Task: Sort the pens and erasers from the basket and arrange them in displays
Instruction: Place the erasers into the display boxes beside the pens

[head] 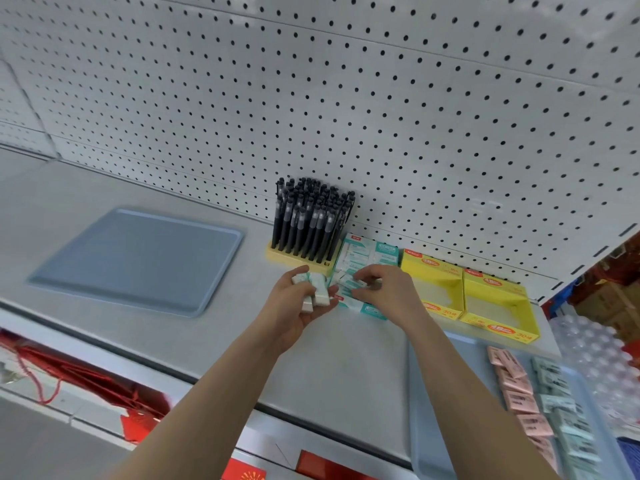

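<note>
left hand (294, 308) grips erasers (317, 291) | right hand (384, 289) covers teal box (369, 252), grip unclear

Eraser tray (450, 393) cut off btm-right; teal box (367, 254) print blurred.

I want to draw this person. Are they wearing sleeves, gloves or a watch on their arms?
No. The left hand and right hand are bare: no gloves or rings show. The left arm and right arm are bare too, to the picture's edge: no sleeves, no watch.
</note>
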`<move>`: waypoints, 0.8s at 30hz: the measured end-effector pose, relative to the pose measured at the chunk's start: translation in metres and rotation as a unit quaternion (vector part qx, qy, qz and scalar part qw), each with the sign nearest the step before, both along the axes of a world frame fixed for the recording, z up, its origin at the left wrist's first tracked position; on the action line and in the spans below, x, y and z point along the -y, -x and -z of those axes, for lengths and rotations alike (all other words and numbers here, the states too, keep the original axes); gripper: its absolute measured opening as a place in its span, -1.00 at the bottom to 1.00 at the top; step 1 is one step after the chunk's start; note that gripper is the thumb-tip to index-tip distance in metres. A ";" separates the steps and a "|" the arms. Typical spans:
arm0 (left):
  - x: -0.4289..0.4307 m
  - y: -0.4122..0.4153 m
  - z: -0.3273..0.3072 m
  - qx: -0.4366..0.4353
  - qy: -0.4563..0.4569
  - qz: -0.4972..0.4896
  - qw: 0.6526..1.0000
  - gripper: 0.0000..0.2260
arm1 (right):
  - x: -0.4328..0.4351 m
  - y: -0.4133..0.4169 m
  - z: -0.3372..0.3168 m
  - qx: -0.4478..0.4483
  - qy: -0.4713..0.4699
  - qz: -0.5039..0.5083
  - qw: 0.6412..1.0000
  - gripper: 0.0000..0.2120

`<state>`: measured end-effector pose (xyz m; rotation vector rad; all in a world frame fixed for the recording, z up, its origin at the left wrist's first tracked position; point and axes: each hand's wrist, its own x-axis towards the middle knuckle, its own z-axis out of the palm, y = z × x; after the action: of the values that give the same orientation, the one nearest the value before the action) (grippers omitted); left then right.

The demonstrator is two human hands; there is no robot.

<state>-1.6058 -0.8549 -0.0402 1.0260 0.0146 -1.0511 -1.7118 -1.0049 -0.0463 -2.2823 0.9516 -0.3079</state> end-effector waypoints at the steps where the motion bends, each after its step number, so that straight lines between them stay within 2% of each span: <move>1: 0.000 0.000 0.002 0.010 0.000 0.001 1.000 -0.59 | -0.001 -0.002 0.001 -0.006 0.030 -0.008 0.999 -0.72; 5: -0.003 0.000 0.006 0.025 -0.004 0.009 1.000 -0.54 | -0.006 -0.012 0.010 -0.007 0.096 0.000 0.995 -0.74; 8: -0.005 0.000 0.006 0.033 -0.009 0.022 0.999 -0.52 | -0.005 -0.014 0.012 -0.011 0.109 0.011 0.994 -0.73; 11: -0.005 0.001 0.004 0.051 -0.014 0.023 0.998 -0.58 | -0.005 -0.013 0.009 -0.031 0.120 -0.001 0.992 -0.75; 13: -0.003 0.003 0.003 0.058 -0.010 0.023 0.998 -0.65 | -0.008 -0.012 0.004 0.006 0.121 -0.005 0.993 -0.83; 15: -0.002 0.004 0.002 0.075 -0.013 0.029 0.997 -0.69 | -0.015 -0.011 -0.005 0.082 0.020 -0.008 0.996 -0.82; 17: -0.001 0.006 0.000 0.105 -0.027 0.043 0.993 -0.72 | -0.021 -0.009 -0.013 0.137 -0.124 -0.031 0.982 -0.83; 18: 0.000 0.007 -0.001 0.121 -0.032 0.050 0.991 -0.72 | -0.022 -0.008 -0.016 0.148 -0.164 -0.047 0.974 -0.86; 20: 0.002 0.010 -0.001 0.141 -0.039 0.053 0.988 -0.72 | -0.021 -0.003 -0.020 0.164 -0.185 -0.049 0.968 -0.86; 24: 0.005 0.011 -0.002 0.140 -0.065 0.045 0.987 -0.79 | -0.005 0.011 -0.022 0.209 -0.152 0.084 0.962 -0.84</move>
<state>-1.6167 -0.8599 -0.0380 1.2968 -0.1955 -0.9890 -1.7223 -0.9995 -0.0247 -1.7669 0.8976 -0.6427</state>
